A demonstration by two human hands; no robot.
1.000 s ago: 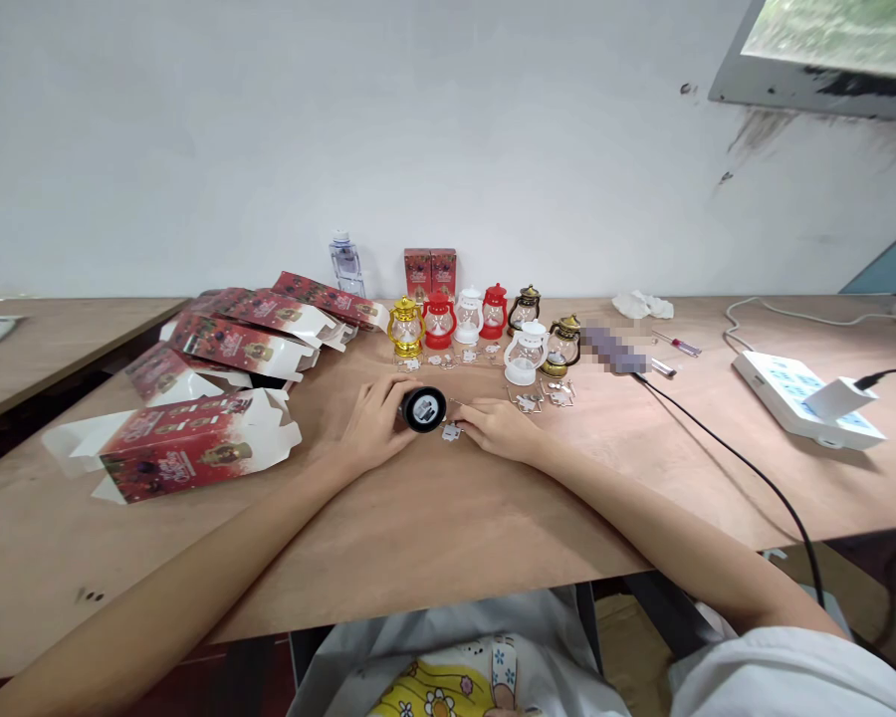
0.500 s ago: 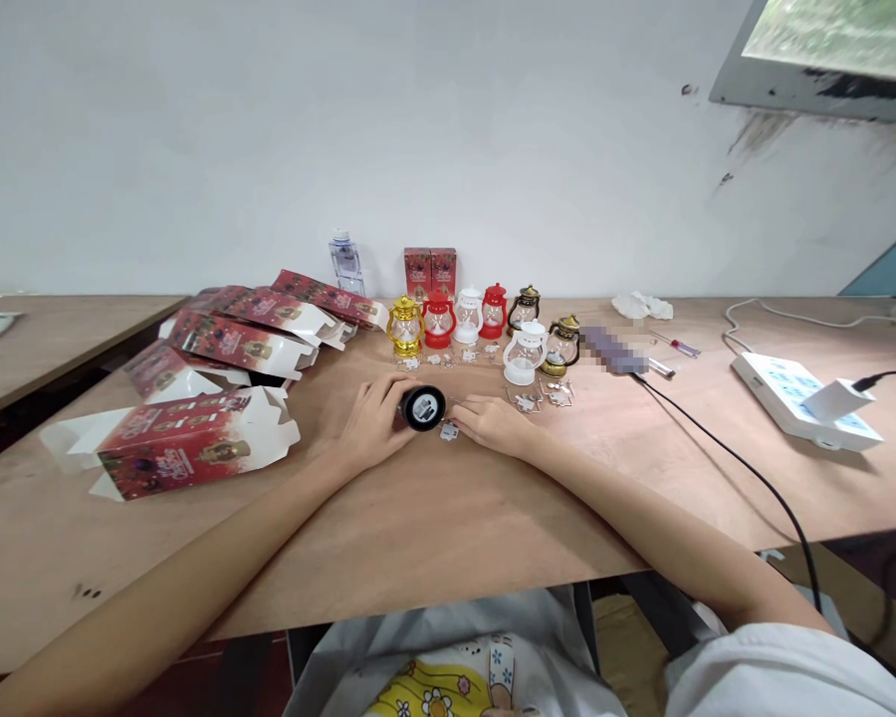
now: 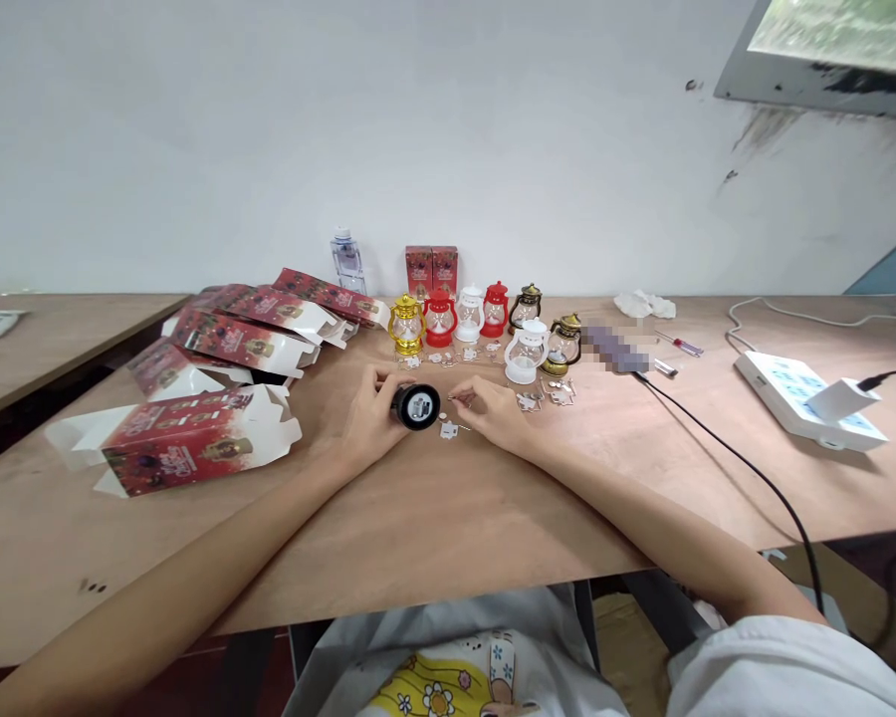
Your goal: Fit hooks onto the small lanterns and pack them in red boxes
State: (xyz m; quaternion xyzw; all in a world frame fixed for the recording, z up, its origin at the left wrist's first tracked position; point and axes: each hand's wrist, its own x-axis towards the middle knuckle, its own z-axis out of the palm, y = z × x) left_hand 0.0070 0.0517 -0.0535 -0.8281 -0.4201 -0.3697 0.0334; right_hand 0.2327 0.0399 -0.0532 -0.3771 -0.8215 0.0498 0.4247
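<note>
My left hand [image 3: 367,420] grips a small black lantern [image 3: 420,407] lying on its side, its round base with a pale label facing me. Just right of that base, my right hand [image 3: 493,410] has its fingertips pinched together; what they hold, if anything, is too small to make out. A small white cut-out piece [image 3: 449,430] lies on the table between the hands. Beyond them stand several little lanterns: a gold one [image 3: 407,329], red ones [image 3: 440,321], white ones [image 3: 527,354] and dark bronze ones [image 3: 563,347]. Thin wire pieces with white cut-outs [image 3: 528,400] lie before them.
Red printed cartons [image 3: 194,443] with open flaps are heaped at the left. Two small red boxes [image 3: 431,271] and a plastic bottle [image 3: 348,264] stand by the wall. At right are a blurred phone-like object [image 3: 616,349], a screwdriver [image 3: 687,348], a power strip [image 3: 798,398] and cables.
My right hand has drawn slightly away from the lantern and its fingertips have lifted. The lantern has shifted a little to the left in my left hand.
</note>
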